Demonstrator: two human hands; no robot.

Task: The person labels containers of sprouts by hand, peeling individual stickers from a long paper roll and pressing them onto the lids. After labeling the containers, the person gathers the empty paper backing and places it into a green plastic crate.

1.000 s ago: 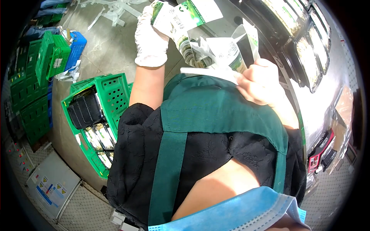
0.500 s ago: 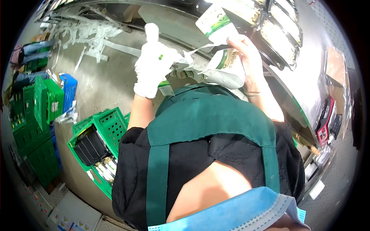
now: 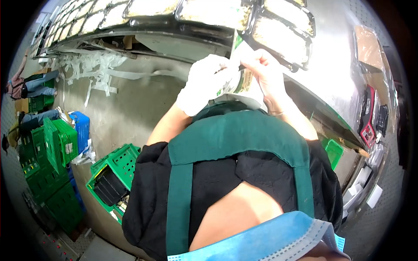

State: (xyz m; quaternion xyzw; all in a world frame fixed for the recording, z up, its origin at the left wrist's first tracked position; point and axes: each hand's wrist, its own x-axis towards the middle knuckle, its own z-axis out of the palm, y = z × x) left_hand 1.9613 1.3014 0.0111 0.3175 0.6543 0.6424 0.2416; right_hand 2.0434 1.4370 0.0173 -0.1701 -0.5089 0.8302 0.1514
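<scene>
A strip of white labels (image 3: 247, 85) with green print hangs between my hands, in front of my green apron. My left hand (image 3: 206, 82), in a white glove, is closed at the strip's left edge, fingertips pinching near its upper part. Bare, my right hand (image 3: 268, 78) pinches the strip from the right with thumb and fingers. The two hands are close together, their fingertips almost meeting. Just beyond them on the steel table stand black trays of food with clear lids (image 3: 281, 41). Part of the strip is hidden behind my left hand.
More lidded trays (image 3: 150, 8) line the table's far side. Torn white backing strips (image 3: 98, 69) lie on the floor at left. A green crate (image 3: 124, 161) holds black trays; stacked green crates (image 3: 52, 182) stand further left. A red device (image 3: 369, 117) lies right. People stand far left.
My left hand has moved right and down to the labels, beside my right hand. Before, it was apart with the thumb raised, near a stretched white strip. The view has shifted, showing more trays.
</scene>
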